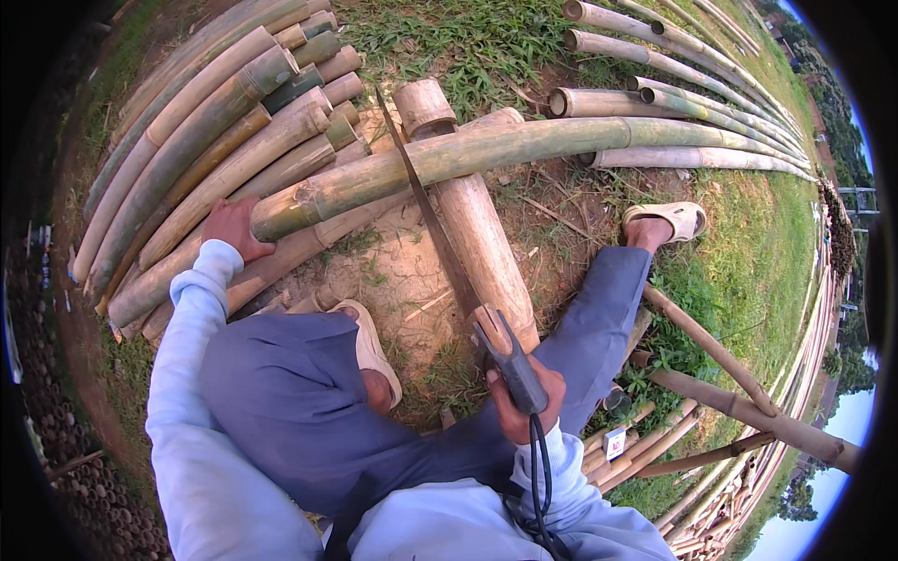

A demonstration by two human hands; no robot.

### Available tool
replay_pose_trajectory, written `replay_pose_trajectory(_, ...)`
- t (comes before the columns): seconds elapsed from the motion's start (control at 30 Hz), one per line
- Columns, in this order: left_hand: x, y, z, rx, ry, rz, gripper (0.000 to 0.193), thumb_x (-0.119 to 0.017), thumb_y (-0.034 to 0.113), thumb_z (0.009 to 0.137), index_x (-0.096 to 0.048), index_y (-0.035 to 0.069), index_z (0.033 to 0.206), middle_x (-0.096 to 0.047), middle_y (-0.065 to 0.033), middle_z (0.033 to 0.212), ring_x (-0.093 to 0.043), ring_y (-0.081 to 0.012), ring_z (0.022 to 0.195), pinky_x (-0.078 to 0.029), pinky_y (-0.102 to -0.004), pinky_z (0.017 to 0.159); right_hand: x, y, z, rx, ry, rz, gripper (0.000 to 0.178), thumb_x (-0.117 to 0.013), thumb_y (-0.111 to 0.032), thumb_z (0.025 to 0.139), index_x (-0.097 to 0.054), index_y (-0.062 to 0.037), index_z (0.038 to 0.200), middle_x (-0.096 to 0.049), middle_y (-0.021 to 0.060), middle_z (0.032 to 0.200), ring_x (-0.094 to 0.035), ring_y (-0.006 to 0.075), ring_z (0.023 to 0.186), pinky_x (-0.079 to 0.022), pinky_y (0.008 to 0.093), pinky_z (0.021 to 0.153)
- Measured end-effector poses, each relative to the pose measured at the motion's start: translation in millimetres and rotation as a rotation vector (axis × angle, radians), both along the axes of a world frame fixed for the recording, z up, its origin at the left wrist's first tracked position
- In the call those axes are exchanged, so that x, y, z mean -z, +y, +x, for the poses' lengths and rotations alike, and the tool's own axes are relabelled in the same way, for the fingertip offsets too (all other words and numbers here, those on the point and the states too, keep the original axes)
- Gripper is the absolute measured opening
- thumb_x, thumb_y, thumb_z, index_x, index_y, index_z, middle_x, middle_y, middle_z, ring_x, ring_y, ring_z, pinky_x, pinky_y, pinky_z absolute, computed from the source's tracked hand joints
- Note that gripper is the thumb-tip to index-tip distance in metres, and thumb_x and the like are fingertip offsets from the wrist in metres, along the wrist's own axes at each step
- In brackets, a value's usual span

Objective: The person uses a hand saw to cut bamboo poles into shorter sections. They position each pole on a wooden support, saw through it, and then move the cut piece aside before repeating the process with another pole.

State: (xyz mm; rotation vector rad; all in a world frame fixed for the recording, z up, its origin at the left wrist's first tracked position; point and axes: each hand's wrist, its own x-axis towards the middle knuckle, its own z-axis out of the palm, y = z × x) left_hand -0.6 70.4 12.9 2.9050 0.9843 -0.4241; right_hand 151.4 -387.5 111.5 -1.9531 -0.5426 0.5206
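A long greenish-tan bamboo pole lies crosswise in front of me, over a thicker bamboo log. My left hand is closed around the pole's left end. In my right hand is the dark handle of a handsaw, with a black cord hanging from it. The saw's long blade slants away from me and crosses the pole left of the log; whether its teeth have cut into the bamboo cannot be seen. Pale dust covers the soil beneath.
Cut bamboo lengths are stacked at the left. Several long poles lie at the far right. My sandalled feet stand on either side of the log. Bamboo supports cross at the right, near more poles.
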Motion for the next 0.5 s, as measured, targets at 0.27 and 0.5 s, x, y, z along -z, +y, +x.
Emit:
replay_pose_trajectory(0.27, -6, -3, -12, 0.024, -0.073, -0.075, 0.082, -0.086, 0.041, 0.056, -0.060, 0.004, 0.125, -0.071, -0.0236, 0.108, -0.066, -0.0437, 0.099, -0.053, -0.0486, 0.090, -13, -34, -22, -0.081, -0.094, 0.029, 0.017, -0.080, -0.008, 0.083, -0.066, 0.0002, 0.085, -0.058, 0.0095, 0.060, -0.058, 0.0174, 0.049, -0.044, 0.0320, 0.050)
replay_pose_trajectory(0.5, -20, -49, -47, 0.082, -0.131, -0.095, 0.080, -0.088, 0.038, 0.056, -0.059, 0.004, 0.122, -0.071, -0.0220, 0.107, -0.065, -0.0422, 0.103, -0.052, -0.0500, 0.091, -39, -90, -37, -0.111, -0.024, -0.189, 0.018, -0.081, -0.010, 0.082, -0.065, -0.0025, 0.081, -0.057, 0.0089, 0.058, -0.059, 0.0237, 0.048, -0.044, 0.0348, 0.048)
